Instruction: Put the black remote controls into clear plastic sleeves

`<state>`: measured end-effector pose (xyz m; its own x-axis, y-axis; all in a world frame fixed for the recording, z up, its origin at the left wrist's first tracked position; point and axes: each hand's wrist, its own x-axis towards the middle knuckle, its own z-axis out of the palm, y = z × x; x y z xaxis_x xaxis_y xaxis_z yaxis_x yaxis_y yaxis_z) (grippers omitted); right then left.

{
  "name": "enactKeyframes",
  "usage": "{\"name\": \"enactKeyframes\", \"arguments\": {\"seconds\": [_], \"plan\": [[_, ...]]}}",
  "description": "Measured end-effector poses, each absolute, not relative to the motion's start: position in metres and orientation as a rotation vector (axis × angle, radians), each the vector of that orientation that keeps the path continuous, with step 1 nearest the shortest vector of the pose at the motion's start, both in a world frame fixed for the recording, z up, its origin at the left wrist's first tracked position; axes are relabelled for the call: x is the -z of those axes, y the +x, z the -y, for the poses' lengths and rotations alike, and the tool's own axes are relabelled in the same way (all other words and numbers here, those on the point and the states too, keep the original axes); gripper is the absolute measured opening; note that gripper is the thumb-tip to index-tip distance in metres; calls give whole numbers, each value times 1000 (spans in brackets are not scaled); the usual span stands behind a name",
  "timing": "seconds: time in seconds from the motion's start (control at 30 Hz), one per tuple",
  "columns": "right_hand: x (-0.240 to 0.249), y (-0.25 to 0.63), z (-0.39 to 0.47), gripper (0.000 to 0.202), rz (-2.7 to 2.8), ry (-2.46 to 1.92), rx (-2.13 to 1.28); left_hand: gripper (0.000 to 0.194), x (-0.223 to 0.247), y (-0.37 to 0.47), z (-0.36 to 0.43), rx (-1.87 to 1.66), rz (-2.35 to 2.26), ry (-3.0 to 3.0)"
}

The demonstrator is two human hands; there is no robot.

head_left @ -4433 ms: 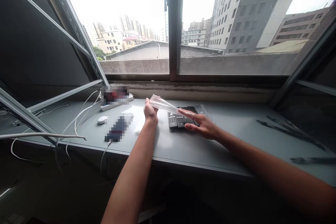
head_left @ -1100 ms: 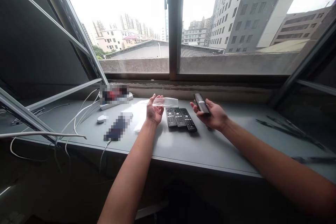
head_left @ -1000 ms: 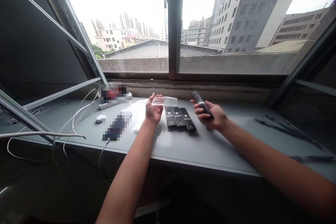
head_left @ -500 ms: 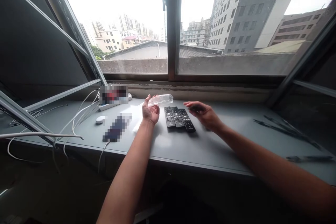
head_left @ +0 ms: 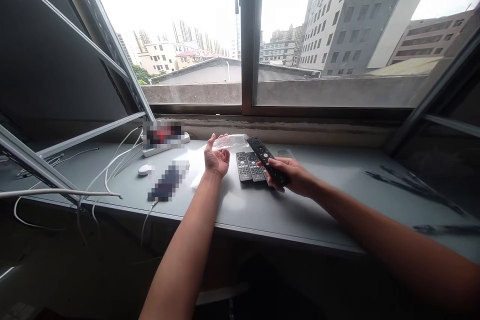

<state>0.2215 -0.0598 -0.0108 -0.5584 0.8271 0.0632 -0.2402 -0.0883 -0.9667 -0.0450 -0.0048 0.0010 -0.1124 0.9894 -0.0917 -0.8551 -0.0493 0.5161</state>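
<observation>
Holding blk remote (head_left: 264, 153) in your R grip (head_left: 292, 172), tip nr clear bag (head_left: 233, 141); your L grip (head_left: 216, 160) pinches bag's L end. Other remotes (head_left: 244, 174) side by side on counter (head_left: 318, 215).

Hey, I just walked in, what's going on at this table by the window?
A person's left hand holds a clear plastic sleeve. Their right hand grips a black remote, buttons up, with its far end at the sleeve's open end; whether they touch is unclear. More black remotes lie side by side on the grey table, partly hidden by the held one.
</observation>
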Motion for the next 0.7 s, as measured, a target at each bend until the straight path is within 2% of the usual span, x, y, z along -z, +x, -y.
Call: {"name": "enactKeyframes", "arguments": {"seconds": [0.27,0.47,0.7], "plan": [[1,228,63,50,1595,-725,-1939,42,2,-36,3,-1600,-583,562],[-1,226,63,44,1683,-836,-1730,42,4,-25,10,-1409,-607,912],[9,224,59,79,1703,-912,-1370,58,8,-17,24,-1044,-616,1057]]}}
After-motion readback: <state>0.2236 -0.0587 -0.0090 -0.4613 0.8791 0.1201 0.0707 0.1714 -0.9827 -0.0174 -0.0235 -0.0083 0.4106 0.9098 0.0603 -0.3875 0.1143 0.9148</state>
